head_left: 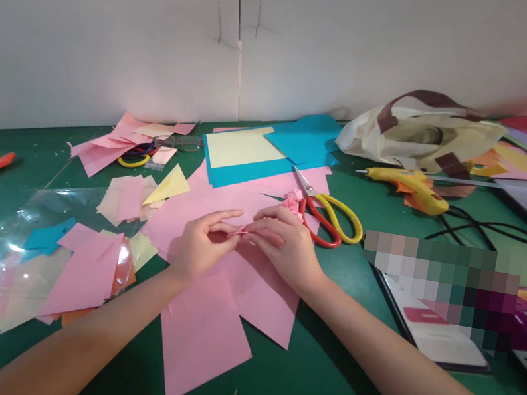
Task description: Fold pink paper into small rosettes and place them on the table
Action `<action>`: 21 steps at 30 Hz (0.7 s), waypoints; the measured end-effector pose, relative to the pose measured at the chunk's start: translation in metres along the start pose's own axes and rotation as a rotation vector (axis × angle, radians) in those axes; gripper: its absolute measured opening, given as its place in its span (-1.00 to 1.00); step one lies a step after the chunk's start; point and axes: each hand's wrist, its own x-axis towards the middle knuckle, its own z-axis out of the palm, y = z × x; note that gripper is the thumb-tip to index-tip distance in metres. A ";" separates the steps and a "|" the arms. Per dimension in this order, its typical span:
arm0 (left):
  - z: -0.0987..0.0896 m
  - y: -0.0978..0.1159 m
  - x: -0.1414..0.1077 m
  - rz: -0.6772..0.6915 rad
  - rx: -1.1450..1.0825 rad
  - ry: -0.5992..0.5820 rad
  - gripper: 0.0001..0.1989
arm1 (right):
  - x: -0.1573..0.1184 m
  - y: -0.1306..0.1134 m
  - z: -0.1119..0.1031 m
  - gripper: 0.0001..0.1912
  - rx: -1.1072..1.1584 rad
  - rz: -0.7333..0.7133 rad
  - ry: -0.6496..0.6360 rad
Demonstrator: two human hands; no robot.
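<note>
Pink paper forms the small piece (237, 232) held between the two grips, above larger pink sheets (203, 342) on the green counter (313, 381). The left grip (200, 241) is nearly closed, thumb and fingers pinching the left end of the piece. The right grip (289, 242) is likewise narrowed, fingertips meeting on the opposite end; the exact contact is partly hidden. Thin stock of this size probably creases easily: pinch with the fingertips only, apply light, even pressure, and steady the piece with one grip while the other shapes it. Align the edges before pressing any crease firm. Work low over the sheets, so that a dropped piece lands within reach. Scissors (309, 193) lie just beyond and to the right of the right grip; avoid sweeping outward into their handles. A crumpled pink cluster (292, 201) sits just behind the right grip's knuckles; do not crush it.
</note>
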 end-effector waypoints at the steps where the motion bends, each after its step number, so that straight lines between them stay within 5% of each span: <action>1: 0.000 -0.001 0.000 -0.001 -0.006 -0.006 -0.63 | 0.000 0.001 0.000 -0.91 -0.020 -0.033 0.013; 21: -0.005 -0.008 0.008 -0.115 -0.320 -0.020 -0.47 | -0.004 0.004 -0.001 -0.76 -0.108 -0.307 -0.013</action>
